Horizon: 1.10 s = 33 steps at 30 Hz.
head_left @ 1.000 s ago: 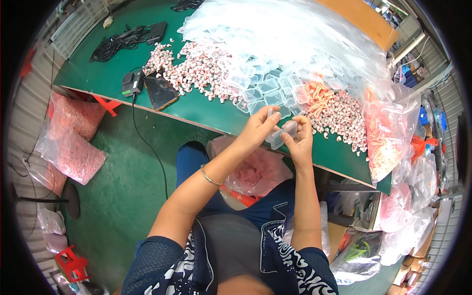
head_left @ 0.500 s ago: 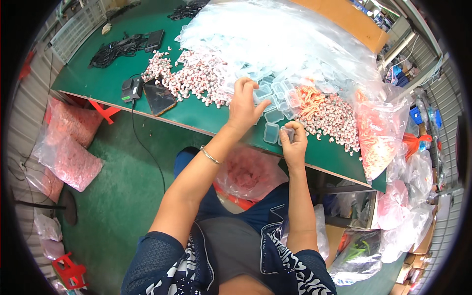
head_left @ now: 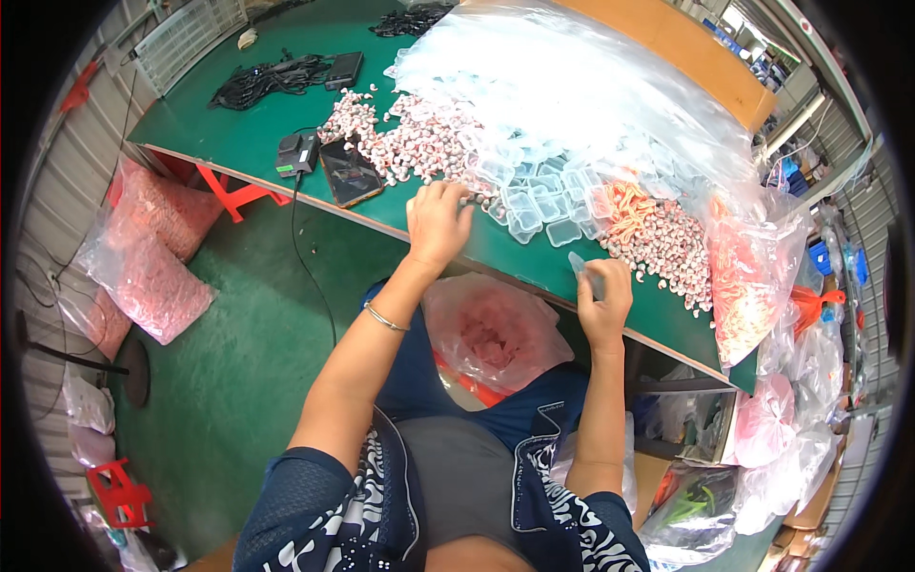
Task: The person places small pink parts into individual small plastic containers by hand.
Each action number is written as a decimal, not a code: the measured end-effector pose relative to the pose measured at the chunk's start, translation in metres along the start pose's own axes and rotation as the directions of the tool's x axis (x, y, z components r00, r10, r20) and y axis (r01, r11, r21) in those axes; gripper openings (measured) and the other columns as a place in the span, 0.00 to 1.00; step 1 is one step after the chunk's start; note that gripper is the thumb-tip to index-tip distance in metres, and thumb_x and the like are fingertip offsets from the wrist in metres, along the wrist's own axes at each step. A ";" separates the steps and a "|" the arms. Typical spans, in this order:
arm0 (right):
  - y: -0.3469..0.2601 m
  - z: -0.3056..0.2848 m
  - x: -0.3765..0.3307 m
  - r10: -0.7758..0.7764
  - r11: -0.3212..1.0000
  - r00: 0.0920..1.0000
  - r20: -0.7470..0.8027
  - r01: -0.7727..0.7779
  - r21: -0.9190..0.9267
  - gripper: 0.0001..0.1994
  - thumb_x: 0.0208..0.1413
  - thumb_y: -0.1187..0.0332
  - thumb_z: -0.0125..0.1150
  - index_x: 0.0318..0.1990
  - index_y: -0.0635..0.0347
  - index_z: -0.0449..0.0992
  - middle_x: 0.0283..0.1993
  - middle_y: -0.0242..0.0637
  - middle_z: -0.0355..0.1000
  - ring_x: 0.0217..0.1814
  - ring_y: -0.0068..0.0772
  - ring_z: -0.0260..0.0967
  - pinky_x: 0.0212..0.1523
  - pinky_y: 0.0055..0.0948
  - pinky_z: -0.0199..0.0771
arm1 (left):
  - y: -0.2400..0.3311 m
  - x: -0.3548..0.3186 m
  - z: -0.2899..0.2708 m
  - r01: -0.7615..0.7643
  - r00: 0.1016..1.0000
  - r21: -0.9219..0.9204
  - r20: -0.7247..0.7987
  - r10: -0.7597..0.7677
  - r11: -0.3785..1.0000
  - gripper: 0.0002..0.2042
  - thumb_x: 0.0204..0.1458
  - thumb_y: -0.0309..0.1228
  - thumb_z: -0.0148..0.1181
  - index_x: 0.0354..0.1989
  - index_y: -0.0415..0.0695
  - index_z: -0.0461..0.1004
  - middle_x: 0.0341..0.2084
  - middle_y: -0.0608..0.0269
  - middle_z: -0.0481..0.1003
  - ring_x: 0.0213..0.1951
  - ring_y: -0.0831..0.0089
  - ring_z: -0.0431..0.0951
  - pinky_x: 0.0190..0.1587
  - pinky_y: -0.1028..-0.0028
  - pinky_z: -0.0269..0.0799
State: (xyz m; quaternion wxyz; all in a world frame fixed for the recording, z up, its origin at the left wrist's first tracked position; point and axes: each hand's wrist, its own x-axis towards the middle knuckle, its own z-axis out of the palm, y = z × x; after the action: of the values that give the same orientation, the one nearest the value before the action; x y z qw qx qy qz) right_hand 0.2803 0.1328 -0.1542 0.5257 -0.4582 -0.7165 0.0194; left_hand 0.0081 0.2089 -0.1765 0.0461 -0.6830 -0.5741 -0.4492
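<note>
My left hand (head_left: 437, 225) is at the table's near edge, its fingers curled down at the rim of a pile of small pink-white and grey pieces (head_left: 410, 143). Whatever its fingertips pinch is hidden. In my right hand (head_left: 605, 297) a small clear plastic case (head_left: 578, 264) is gripped between thumb and fingers, just over the table edge. Several more clear cases (head_left: 562, 232) lie loose between the hands and farther back. To their right are orange cords (head_left: 629, 207) and a second pile of similar small pieces (head_left: 672, 250).
A large clear plastic bag (head_left: 543, 67) covers the back of the table (head_left: 381, 217). At left lie a phone-like black slab (head_left: 351, 173), a small black device (head_left: 296, 153) and black cables (head_left: 253, 88). An open bag of pink pieces (head_left: 496, 329) rests at my lap; a filled bag (head_left: 748, 296) hangs at right.
My left hand has drawn back from the cases toward the left pile's near rim. My right hand has moved nearer me with its case. The whole view has shifted slightly.
</note>
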 end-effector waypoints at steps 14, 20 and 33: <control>0.009 -0.006 -0.008 -0.055 0.975 0.988 0.147 0.085 -0.204 0.14 0.43 0.70 0.70 0.40 0.55 0.78 0.41 0.36 0.74 0.47 0.43 0.69 0.51 0.41 0.63 | -0.011 0.002 0.014 0.052 0.994 -0.016 0.095 -0.051 0.998 0.06 0.47 0.29 0.63 0.35 0.49 0.78 0.30 0.62 0.78 0.38 0.60 0.78 0.39 0.58 0.68; 0.061 -0.036 0.000 0.217 0.869 0.971 -0.104 -0.240 -0.432 0.07 0.48 0.70 0.67 0.36 0.52 0.80 0.33 0.32 0.75 0.40 0.38 0.72 0.45 0.39 0.64 | -0.008 -0.005 0.008 -0.010 0.992 -0.040 0.126 0.015 0.999 0.04 0.50 0.28 0.62 0.34 0.46 0.78 0.33 0.60 0.77 0.40 0.58 0.77 0.42 0.59 0.69; 0.061 -0.009 0.014 0.146 0.700 0.989 -0.006 -0.108 -0.706 0.09 0.45 0.66 0.70 0.35 0.50 0.78 0.35 0.31 0.72 0.44 0.37 0.70 0.48 0.43 0.58 | 0.075 -0.029 0.005 0.062 0.936 -0.625 0.308 0.172 0.778 0.05 0.48 0.22 0.64 0.34 0.41 0.77 0.28 0.58 0.74 0.28 0.63 0.75 0.30 0.70 0.71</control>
State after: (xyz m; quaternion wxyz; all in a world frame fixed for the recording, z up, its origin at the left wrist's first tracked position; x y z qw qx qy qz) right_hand 0.3252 0.1738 -0.1710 0.2904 -0.6716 -0.6493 -0.2075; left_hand 0.0751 0.1649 -0.1649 -0.2719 -0.7445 -0.3705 -0.4843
